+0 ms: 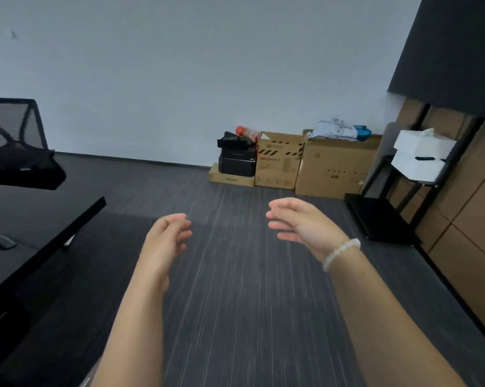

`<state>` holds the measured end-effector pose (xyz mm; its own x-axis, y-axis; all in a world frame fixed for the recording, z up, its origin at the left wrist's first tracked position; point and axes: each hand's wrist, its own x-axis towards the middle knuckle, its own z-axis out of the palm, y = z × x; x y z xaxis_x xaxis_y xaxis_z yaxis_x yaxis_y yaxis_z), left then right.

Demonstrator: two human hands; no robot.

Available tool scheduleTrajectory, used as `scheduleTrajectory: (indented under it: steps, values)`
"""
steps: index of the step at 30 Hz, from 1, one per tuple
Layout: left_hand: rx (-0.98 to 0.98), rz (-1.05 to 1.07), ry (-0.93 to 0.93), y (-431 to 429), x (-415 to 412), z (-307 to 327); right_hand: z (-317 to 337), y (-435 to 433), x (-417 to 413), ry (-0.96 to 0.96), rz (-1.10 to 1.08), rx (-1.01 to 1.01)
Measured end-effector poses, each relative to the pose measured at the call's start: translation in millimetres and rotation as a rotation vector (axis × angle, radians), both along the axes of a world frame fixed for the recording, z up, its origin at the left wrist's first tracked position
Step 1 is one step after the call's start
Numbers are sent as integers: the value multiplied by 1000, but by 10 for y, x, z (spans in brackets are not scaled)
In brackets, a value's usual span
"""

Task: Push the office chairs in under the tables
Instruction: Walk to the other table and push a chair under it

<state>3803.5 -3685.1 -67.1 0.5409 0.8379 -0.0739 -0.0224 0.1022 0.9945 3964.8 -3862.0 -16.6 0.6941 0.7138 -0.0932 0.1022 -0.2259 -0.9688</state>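
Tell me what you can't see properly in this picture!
All in the head view:
- Office chair: cut off by the left edge; the black table hides its base.
- Black table: runs off the left and bottom edges.
- Printing on the cardboard boxes: too small and blurry to read.
- Left hand and right hand: fingers smeared by motion blur.

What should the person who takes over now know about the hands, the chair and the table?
Left hand: open, holds nothing, raised over the carpet.
Right hand: open, holds nothing, fingers relaxed.
Mesh office chair: far left, at the far side of the black table; neither hand touches it.
Done: cannot tell whether this chair is fully in.
Left: check it, push it in if needed; no other chair is in view.
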Motion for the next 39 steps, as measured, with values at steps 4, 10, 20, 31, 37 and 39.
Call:
scheduleTrajectory:
  steps: [4, 10, 20, 31, 37, 39]
  values:
    - [184, -259, 155, 782, 954, 376, 243, 780, 883, -75, 45, -30]
    - [415, -202, 128, 1669, 1924, 754, 353, 1727, 1829, -47, 61, 71]
    - [-10, 302, -493, 3112, 3168, 356, -102, 3656, 3361, 295, 85, 427]
    - [-222, 744, -522, 5064, 4110, 398, 91, 6330, 4721, 580, 137, 296]
    - [-209, 899, -545, 6206, 4026, 258, -148, 7830, 4738, 568, 297, 187]
    - [-194, 928, -560, 6683, 4008, 189, -195, 8391, 4730, 566, 364, 190]
